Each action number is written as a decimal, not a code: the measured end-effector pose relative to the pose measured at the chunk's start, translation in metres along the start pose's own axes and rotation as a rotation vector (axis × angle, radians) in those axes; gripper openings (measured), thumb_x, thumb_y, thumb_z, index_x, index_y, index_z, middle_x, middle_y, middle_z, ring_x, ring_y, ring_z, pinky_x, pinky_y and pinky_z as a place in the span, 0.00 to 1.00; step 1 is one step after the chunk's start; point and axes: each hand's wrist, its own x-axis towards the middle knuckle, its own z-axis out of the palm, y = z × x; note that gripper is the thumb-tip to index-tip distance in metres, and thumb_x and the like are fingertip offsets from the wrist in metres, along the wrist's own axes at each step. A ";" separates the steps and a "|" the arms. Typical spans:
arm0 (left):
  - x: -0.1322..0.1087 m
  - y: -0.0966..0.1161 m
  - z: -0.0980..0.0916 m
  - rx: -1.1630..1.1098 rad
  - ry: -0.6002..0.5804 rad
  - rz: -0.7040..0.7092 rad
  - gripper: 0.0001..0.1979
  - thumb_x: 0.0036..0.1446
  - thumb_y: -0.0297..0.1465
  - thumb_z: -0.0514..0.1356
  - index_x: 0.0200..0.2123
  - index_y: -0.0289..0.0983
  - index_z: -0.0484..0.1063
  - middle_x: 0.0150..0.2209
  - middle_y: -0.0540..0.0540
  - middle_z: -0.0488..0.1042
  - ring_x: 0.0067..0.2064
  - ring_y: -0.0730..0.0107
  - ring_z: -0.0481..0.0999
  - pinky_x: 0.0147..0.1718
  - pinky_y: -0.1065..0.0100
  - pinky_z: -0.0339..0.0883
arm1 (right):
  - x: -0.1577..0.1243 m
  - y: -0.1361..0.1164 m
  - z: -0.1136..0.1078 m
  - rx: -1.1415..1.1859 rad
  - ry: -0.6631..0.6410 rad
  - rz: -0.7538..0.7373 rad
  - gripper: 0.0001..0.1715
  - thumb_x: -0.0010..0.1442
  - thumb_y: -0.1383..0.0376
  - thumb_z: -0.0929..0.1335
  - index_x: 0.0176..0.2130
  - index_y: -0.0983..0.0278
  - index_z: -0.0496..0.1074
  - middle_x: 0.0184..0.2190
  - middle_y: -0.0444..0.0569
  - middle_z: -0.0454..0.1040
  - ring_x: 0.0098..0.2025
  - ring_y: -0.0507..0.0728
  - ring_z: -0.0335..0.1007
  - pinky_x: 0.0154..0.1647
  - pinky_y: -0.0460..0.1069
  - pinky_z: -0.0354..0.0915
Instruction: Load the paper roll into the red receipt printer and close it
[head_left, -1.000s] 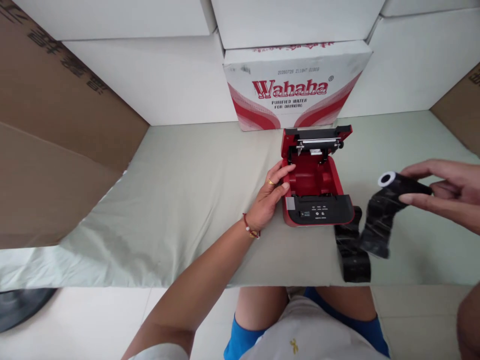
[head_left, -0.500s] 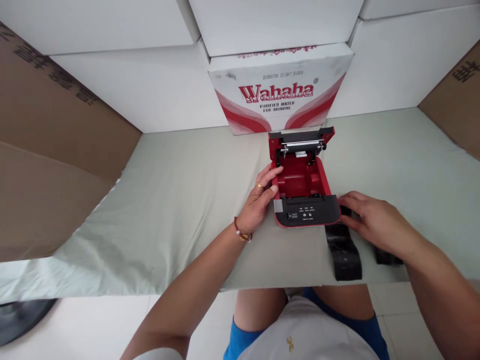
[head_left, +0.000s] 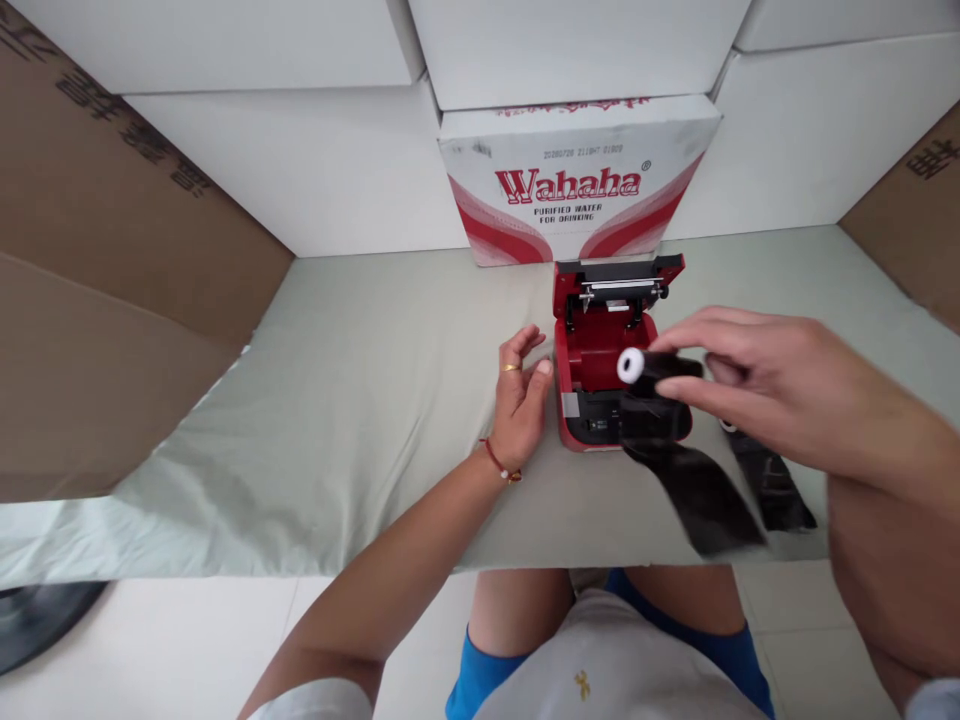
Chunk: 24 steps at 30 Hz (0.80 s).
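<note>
A small red and black printer (head_left: pixel 568 425) stands on the cloth with its lid (head_left: pixel 564 290) raised, showing a hollow red bay. Between the thumb and fingers of my right hand (head_left: pixel 757 375) is a black ribbon roll (head_left: pixel 675 372) with a white core end facing left, held over the printer's front right part. From the roll a loose black strip (head_left: pixel 705 500) hangs down toward the table's front edge. My left hand (head_left: pixel 523 390) rests at the printer's left side, fingers apart and slightly curled, holding nothing. Whether it touches the casing I cannot tell.
A second black strip (head_left: pixel 772 485) with a white-cored end lies on the cloth to the right. A Wahaha water carton (head_left: pixel 577 190) stands right behind the printer, against white boxes (head_left: pixel 315 175). Brown cardboard (head_left: pixel 127 330) walls the left side. The table's front edge is close to my lap.
My right hand has lifted the black ribbon roll off the cloth and carried it up and left over the printer. My left hand has loosened from the printer's side.
</note>
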 end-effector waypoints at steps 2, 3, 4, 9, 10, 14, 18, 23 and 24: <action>-0.003 0.016 -0.003 0.137 0.076 0.196 0.24 0.78 0.49 0.57 0.70 0.48 0.68 0.69 0.38 0.68 0.70 0.54 0.73 0.67 0.47 0.75 | 0.025 -0.004 0.023 -0.128 -0.047 0.044 0.17 0.74 0.55 0.70 0.55 0.57 0.84 0.46 0.50 0.85 0.34 0.58 0.78 0.37 0.54 0.72; -0.004 0.025 -0.004 0.200 0.087 0.290 0.23 0.78 0.48 0.56 0.69 0.47 0.70 0.66 0.38 0.70 0.69 0.53 0.73 0.67 0.46 0.74 | 0.034 -0.006 0.033 -0.202 -0.056 0.094 0.17 0.73 0.58 0.70 0.56 0.58 0.84 0.49 0.51 0.85 0.39 0.61 0.81 0.40 0.55 0.72; -0.005 0.034 -0.004 0.253 0.077 0.371 0.23 0.79 0.48 0.54 0.68 0.46 0.71 0.65 0.38 0.72 0.68 0.52 0.74 0.68 0.43 0.72 | 0.039 -0.007 0.041 -0.268 -0.078 0.143 0.18 0.72 0.60 0.71 0.57 0.58 0.83 0.52 0.52 0.85 0.43 0.63 0.82 0.42 0.56 0.73; -0.014 0.062 0.002 0.373 -0.098 0.707 0.25 0.76 0.51 0.54 0.63 0.41 0.75 0.51 0.40 0.81 0.61 0.51 0.81 0.61 0.48 0.76 | 0.049 -0.017 0.056 -0.467 -0.211 0.282 0.19 0.75 0.61 0.68 0.60 0.57 0.82 0.60 0.53 0.83 0.50 0.67 0.84 0.41 0.57 0.71; -0.016 0.064 0.005 0.396 -0.118 0.749 0.27 0.75 0.53 0.55 0.62 0.40 0.75 0.49 0.40 0.82 0.59 0.52 0.82 0.61 0.49 0.76 | 0.051 -0.018 0.057 -0.488 -0.229 0.290 0.19 0.75 0.61 0.68 0.60 0.58 0.82 0.61 0.54 0.83 0.51 0.67 0.84 0.40 0.57 0.71; -0.022 0.065 0.014 0.493 -0.122 0.824 0.24 0.71 0.49 0.62 0.59 0.38 0.76 0.45 0.43 0.85 0.56 0.55 0.85 0.65 0.51 0.71 | 0.062 -0.016 0.060 -0.540 -0.267 0.304 0.21 0.75 0.61 0.67 0.61 0.57 0.82 0.60 0.55 0.84 0.49 0.68 0.84 0.38 0.57 0.69; -0.022 0.066 0.014 0.556 -0.106 0.818 0.20 0.65 0.32 0.64 0.60 0.41 0.76 0.45 0.47 0.87 0.55 0.58 0.86 0.65 0.53 0.71 | 0.074 -0.008 0.069 -0.568 -0.277 0.302 0.17 0.70 0.62 0.70 0.54 0.56 0.85 0.48 0.55 0.88 0.41 0.67 0.84 0.34 0.56 0.67; -0.022 0.066 0.011 0.582 -0.179 0.862 0.17 0.67 0.30 0.63 0.58 0.41 0.78 0.44 0.47 0.89 0.55 0.61 0.87 0.67 0.55 0.69 | 0.058 0.001 0.056 -0.223 -0.177 0.093 0.10 0.68 0.62 0.73 0.47 0.54 0.87 0.43 0.48 0.89 0.41 0.63 0.84 0.41 0.55 0.74; -0.023 0.066 0.010 0.588 -0.192 0.860 0.18 0.68 0.30 0.63 0.59 0.40 0.78 0.45 0.47 0.89 0.56 0.61 0.86 0.69 0.55 0.68 | 0.051 0.002 0.048 -0.074 -0.131 0.047 0.09 0.70 0.59 0.73 0.44 0.54 0.87 0.42 0.46 0.89 0.41 0.61 0.84 0.42 0.55 0.75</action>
